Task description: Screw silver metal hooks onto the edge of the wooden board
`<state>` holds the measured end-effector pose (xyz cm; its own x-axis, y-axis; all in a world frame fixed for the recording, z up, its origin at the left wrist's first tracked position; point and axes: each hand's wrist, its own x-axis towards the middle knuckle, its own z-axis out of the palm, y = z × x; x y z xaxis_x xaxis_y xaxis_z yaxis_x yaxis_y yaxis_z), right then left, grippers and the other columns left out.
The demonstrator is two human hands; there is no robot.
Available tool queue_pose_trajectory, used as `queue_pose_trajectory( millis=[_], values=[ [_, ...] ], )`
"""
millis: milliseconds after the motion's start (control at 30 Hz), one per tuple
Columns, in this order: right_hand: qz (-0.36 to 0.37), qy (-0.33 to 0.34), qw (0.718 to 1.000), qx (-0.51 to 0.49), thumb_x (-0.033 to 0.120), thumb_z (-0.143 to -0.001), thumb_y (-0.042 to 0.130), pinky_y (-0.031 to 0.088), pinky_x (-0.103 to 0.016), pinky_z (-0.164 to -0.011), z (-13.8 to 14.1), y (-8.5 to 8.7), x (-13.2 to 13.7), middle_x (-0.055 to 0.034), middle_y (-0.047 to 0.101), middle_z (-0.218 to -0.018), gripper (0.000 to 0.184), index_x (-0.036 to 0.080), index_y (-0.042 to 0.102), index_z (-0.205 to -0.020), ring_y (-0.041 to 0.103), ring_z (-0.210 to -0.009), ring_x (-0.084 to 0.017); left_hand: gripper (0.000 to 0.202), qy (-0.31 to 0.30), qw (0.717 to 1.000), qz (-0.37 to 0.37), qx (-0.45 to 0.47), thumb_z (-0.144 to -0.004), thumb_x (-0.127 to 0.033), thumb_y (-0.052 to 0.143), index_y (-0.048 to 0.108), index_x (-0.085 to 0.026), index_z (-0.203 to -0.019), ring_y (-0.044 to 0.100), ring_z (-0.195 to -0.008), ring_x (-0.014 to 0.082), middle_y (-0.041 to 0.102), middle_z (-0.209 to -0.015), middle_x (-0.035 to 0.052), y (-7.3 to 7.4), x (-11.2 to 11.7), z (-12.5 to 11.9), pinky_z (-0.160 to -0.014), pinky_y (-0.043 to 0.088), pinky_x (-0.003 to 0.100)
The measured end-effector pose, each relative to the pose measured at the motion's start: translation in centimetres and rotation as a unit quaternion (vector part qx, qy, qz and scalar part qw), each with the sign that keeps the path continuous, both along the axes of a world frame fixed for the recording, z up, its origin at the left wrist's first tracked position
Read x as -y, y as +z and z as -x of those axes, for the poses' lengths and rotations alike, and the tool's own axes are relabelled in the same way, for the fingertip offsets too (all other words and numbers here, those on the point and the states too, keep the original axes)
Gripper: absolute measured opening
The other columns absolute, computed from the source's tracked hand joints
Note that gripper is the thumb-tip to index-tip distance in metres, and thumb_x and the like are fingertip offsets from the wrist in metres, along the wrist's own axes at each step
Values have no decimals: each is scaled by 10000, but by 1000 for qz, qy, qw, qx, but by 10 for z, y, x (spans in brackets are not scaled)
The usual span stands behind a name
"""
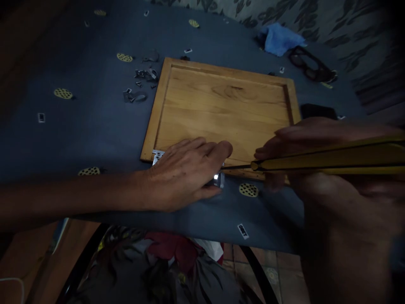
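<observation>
A wooden cabinet door panel (221,105) lies flat on a table covered in a dark blue cloth (95,126). My left hand (186,173) rests on the panel's near edge, fingers curled over a metal hinge (219,180) whose silver parts show at both sides of the hand. My right hand (303,139) is closed around a yellow-handled screwdriver (332,158). Its dark shaft points left, with the tip close to the hinge under my left fingers.
Several loose metal hardware pieces (142,82) lie on the cloth left of the panel. A blue rag (280,39) and dark glasses (311,65) sit at the back right, with a black object (318,111) beside the panel. The table's near edge hangs over patterned fabric and tiled floor.
</observation>
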<state>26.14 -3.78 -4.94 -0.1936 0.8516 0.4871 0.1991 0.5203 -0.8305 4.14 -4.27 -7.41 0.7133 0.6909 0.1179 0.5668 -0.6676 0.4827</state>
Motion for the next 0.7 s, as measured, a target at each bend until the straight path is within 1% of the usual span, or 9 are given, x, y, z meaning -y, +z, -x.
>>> queue_pose_trajectory(
  millis=[100,200,333,400,467,533,600,700],
  values=[
    [-57,76,994,48,340,-819,837,647,-441,-546,-3,-1,-2,-34,807,-914,257,351,837,-1076,642,-537,-213,408,3,1000,-3,0,-916,-341,729,475,-199,-1201,654,-1069,256,697,-1145,70,-1,0,0,-878,517,380],
    [-81,102,990,49,279,-815,841,654,-418,-560,-3,0,-4,-36,795,-853,245,332,840,-1054,678,-638,-238,396,4,1000,-7,-4,-923,-307,723,474,-184,-1205,652,-1045,247,695,-1108,67,0,1,0,-863,508,369],
    [-52,89,994,29,226,-767,873,657,-422,-570,0,3,-3,-43,795,-820,215,316,843,-960,690,-645,-248,385,-3,1000,-11,-3,-934,-319,713,474,-177,-1200,646,-1043,246,695,-1112,76,0,1,0,-861,499,363],
    [-43,81,995,29,226,-753,889,656,-415,-579,1,3,0,-44,798,-823,224,310,843,-955,708,-654,-247,390,-4,1000,-9,2,-937,-318,708,469,-178,-1211,644,-1056,245,693,-1123,78,0,1,0,-865,497,361],
    [-31,81,996,27,279,-791,876,660,-399,-598,-1,2,2,-42,807,-875,251,293,838,-1038,729,-676,-235,397,-3,1000,-9,4,-935,-311,711,467,-174,-1217,640,-1077,251,689,-1145,85,-1,1,1,-876,499,368],
    [-24,86,996,19,293,-859,819,663,-383,-603,-4,0,2,-39,813,-907,278,274,820,-1136,731,-661,-218,408,-5,1000,-13,6,-933,-306,713,466,-167,-1227,638,-1072,254,684,-1153,90,-3,1,1,-878,501,375],
    [-41,96,994,14,253,-892,779,664,-373,-602,-7,-2,1,-41,819,-938,290,259,807,-1181,721,-631,-202,413,-6,1000,-18,11,-933,-304,710,466,-165,-1236,637,-1056,252,681,-1140,86,-3,1,1,-872,502,375],
    [-83,112,990,28,199,-861,801,657,-358,-607,-9,-4,-4,-43,822,-964,285,257,820,-1138,722,-682,-197,410,-3,1000,-12,10,-929,-299,710,470,-172,-1237,640,-1071,255,684,-1126,78,-2,1,1,-882,501,374]
  ],
)
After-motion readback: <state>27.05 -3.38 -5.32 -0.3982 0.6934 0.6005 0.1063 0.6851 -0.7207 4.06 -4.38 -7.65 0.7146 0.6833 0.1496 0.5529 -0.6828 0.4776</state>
